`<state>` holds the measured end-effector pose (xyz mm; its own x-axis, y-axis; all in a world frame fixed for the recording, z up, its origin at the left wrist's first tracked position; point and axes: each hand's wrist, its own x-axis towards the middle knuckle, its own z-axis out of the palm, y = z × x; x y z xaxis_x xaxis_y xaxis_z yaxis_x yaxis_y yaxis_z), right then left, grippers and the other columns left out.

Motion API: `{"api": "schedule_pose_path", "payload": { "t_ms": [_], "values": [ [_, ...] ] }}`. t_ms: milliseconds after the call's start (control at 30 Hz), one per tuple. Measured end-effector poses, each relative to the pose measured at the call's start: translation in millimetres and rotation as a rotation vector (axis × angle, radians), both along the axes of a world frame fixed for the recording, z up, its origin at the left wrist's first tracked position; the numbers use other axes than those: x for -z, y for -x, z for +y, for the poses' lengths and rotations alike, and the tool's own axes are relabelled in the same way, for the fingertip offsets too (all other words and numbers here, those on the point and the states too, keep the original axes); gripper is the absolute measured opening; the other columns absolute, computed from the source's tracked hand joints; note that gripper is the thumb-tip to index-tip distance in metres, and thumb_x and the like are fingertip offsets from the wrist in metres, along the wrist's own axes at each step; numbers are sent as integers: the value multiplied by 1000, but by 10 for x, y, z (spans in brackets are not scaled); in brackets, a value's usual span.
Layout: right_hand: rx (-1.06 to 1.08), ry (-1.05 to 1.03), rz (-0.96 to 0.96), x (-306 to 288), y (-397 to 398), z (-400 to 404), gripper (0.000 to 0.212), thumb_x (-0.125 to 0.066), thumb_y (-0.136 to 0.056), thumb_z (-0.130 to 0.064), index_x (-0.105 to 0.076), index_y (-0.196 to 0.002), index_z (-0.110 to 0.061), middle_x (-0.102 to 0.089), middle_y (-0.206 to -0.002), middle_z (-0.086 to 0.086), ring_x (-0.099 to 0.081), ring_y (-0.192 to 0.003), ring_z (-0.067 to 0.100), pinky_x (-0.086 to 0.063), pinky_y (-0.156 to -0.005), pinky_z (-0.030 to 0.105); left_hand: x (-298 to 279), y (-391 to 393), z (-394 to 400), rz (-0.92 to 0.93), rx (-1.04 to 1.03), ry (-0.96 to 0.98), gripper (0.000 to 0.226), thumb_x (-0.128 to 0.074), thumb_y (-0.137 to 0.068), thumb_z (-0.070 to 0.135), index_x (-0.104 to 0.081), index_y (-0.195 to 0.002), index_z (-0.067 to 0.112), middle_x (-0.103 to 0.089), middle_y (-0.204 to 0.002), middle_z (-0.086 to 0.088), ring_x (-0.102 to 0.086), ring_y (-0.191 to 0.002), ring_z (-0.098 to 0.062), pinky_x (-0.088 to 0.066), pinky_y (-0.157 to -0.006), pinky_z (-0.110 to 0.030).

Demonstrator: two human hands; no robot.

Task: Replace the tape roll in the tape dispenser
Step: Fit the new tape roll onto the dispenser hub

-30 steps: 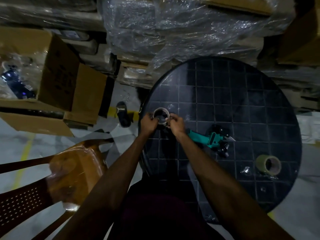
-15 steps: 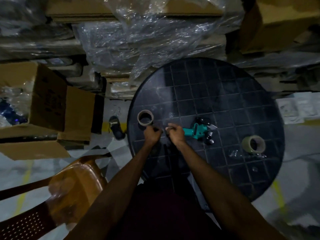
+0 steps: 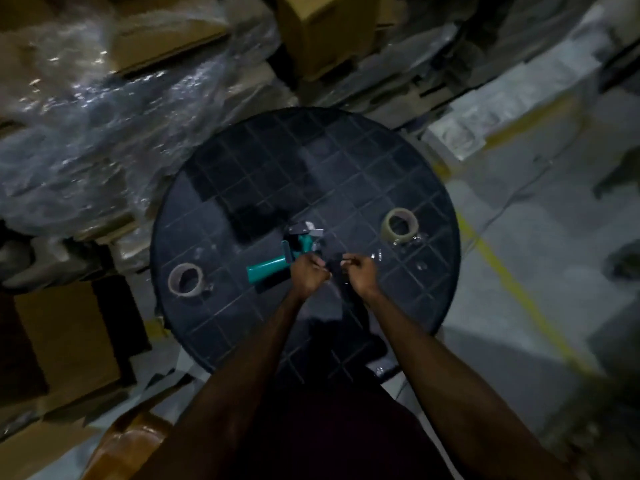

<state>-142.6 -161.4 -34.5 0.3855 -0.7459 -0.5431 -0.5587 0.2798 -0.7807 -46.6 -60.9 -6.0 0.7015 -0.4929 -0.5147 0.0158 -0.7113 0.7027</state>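
A teal tape dispenser point(image 3: 277, 263) lies on its side in the middle of the round dark table point(image 3: 346, 161). A thin, nearly used-up tape roll point(image 3: 186, 279) lies flat near the table's left edge. A fuller tape roll point(image 3: 400, 225) lies flat at the right. My left hand point(image 3: 310, 273) is curled shut just right of the dispenser's handle, touching or overlapping its front end. My right hand point(image 3: 360, 273) is curled shut a hand's width to the right. Whether anything small is pinched in either fist is too dark to tell.
Plastic-wrapped stacks of cardboard point(image 3: 114, 109) stand behind and left of the table. An open brown box point(image 3: 65, 337) sits on the floor at the left, an orange plastic chair point(image 3: 128, 445) at the lower left. Yellow floor lines point(image 3: 512, 282) run past on the right.
The thin roll left my hands and now lies on the table's left side. Both hands moved right, past the dispenser's handle. The view swung and is blurred.
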Motion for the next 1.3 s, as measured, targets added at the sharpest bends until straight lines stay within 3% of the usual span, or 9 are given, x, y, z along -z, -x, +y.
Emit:
{"api": "schedule_pose_path", "payload": {
  "t_ms": [100,333,500,733,967,1067,1133,1233,1300],
  "values": [
    [101,32,29,-13,239,-366,19,-61,-83,11,-66,-101,15,-69,-107,27,-62,-92,26,-45,-67,3,11,163,-420,0,180,-53,7,-79,-63,19,-72,-65,17,-75,-80,-10,-69,-79,-20,-49,-69,-26],
    [-24,282,155,76,622,-1026,18,-63,-75,-3,-73,-90,-4,-72,-90,18,-68,-88,26,-45,-72,23,107,378,-1170,-15,280,-54,12,-76,-77,15,-69,-71,7,-72,-79,-20,-65,-74,-23,-52,-73,-36],
    [-103,302,262,303,583,-1331,50,-59,-77,-12,-57,-127,-14,-56,-123,23,-56,-112,35,-48,-101,40,296,317,-1476,-24,287,-89,27,-70,-78,19,-52,-59,16,-59,-63,-13,-54,-61,-19,-51,-63,-43],
    [-265,271,377,205,494,-1479,38,-59,-84,-10,-63,-121,-3,-65,-119,24,-61,-111,37,-48,-97,37,372,235,-1709,20,286,-142,22,-62,-84,19,-57,-64,10,-54,-65,-22,-55,-62,-30,-38,-63,-33],
    [-71,261,222,-71,524,-965,28,-55,-83,2,-74,-101,-7,-75,-98,12,-70,-91,24,-52,-74,29,1068,148,-1577,191,115,-132,64,-58,-64,68,-69,-85,8,-73,-79,-16,-73,-76,-29,-61,-71,-46],
    [-136,250,136,-192,538,-611,33,-53,-80,1,-72,-104,-11,-75,-99,9,-71,-93,23,-52,-74,26,503,250,-1418,134,84,-153,47,-62,-74,48,-68,-93,6,-73,-90,-11,-71,-84,-29,-60,-76,-44],
    [-136,344,114,-250,579,-433,43,-59,-79,-4,-66,-121,-16,-72,-114,8,-67,-103,21,-50,-87,23,198,284,-1248,47,116,-191,34,-57,-85,32,-68,-99,3,-69,-95,-13,-66,-90,-28,-53,-76,-36],
    [-10,401,44,-325,612,-266,54,-62,-85,-14,-52,-138,-20,-57,-138,3,-52,-124,12,-41,-105,22,-5,245,-925,-11,170,-160,46,-47,-80,38,-70,-98,3,-72,-101,-21,-67,-96,-36,-47,-74,-35],
    [-42,349,43,-331,558,-241,46,-60,-90,-25,-54,-134,-19,-57,-136,3,-51,-126,13,-40,-106,22,-63,198,-702,-68,279,-164,45,-46,-81,36,-69,-101,3,-71,-105,-23,-65,-101,-40,-50,-82,-40]
  ]
}}
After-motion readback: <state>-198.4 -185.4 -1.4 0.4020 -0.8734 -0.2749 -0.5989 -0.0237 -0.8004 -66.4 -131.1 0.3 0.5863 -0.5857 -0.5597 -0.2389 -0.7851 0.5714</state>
